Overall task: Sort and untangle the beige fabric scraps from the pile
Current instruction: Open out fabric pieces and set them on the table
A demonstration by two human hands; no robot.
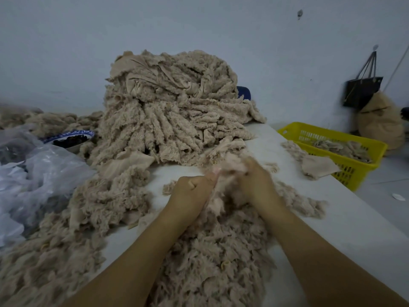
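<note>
In the middle of the frame, both my hands are bunched up on the same beige scrap [225, 173]. My left hand [190, 191] is curled into a fist with the thumb pinching one edge, and my right hand [256, 180] has its fingers dug in around the other side, kinda blurry there. The big pile [172, 107] sits just behind, top centre, on the white table [332, 207], with loose scraps [210, 262] spread under my forearms. The yellow basket [358, 165] at the right edge holds a few more.
</note>
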